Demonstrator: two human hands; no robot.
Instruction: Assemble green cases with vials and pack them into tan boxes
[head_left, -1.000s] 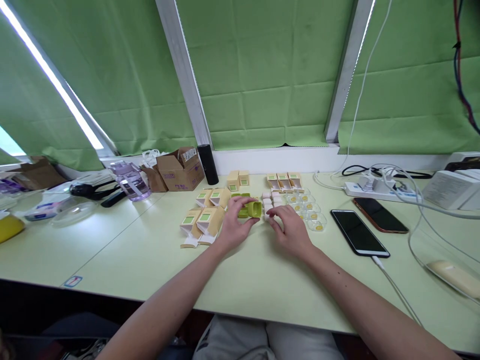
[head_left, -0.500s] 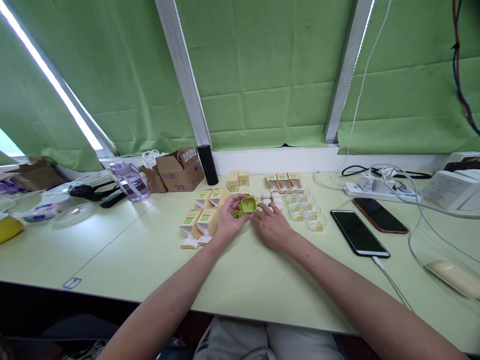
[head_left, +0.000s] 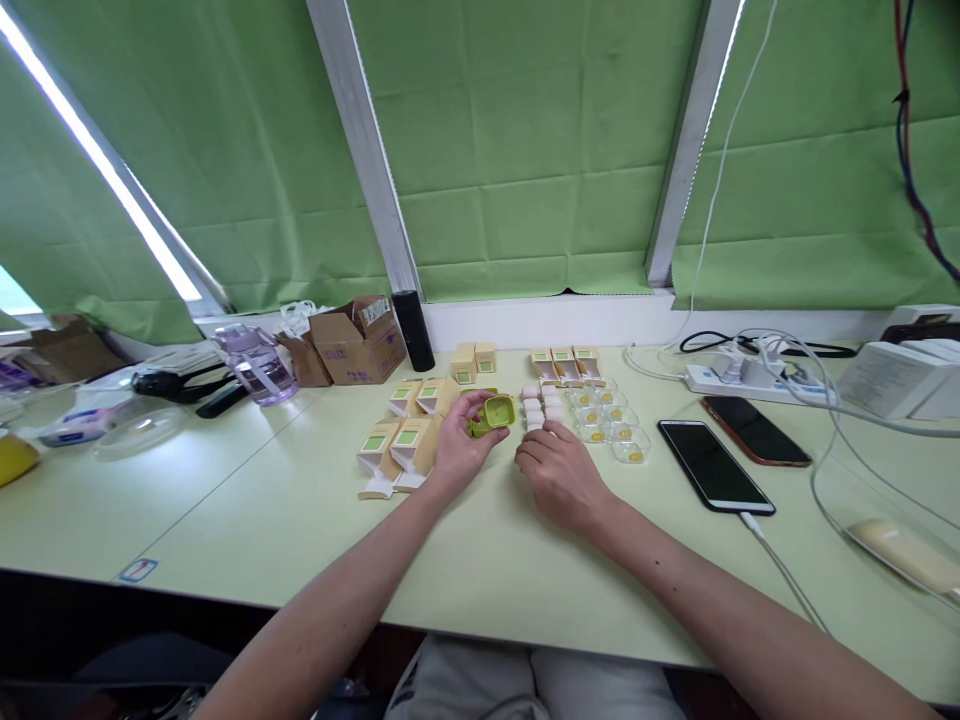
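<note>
My left hand [head_left: 463, 440] is closed around a small green square container [head_left: 498, 411], whose hollow side faces up. My right hand [head_left: 561, 468] rests with curled fingers at the near end of some small pale pink and white pieces [head_left: 533, 404]; whether its fingertips hold anything is hidden. Several clear cups with yellow centres [head_left: 613, 414] sit right of those pieces. Left of my left hand stand open cream boxes with green labels [head_left: 415, 445]. Two more cream boxes [head_left: 465, 362] are further back, and three open ones [head_left: 565, 363] stand behind the pink pieces.
Two phones [head_left: 716, 467] [head_left: 756, 430] lie on the right, near a white power strip [head_left: 750, 385] and cables. A pale mouse [head_left: 904, 553] is at the far right. At the back left are a cardboard box [head_left: 358, 345], a black cylinder [head_left: 414, 331] and a purple bottle [head_left: 257, 365].
My right hand has moved right and slightly toward me, away from the green container, uncovering more pink and white pieces. My left hand still holds the container.
</note>
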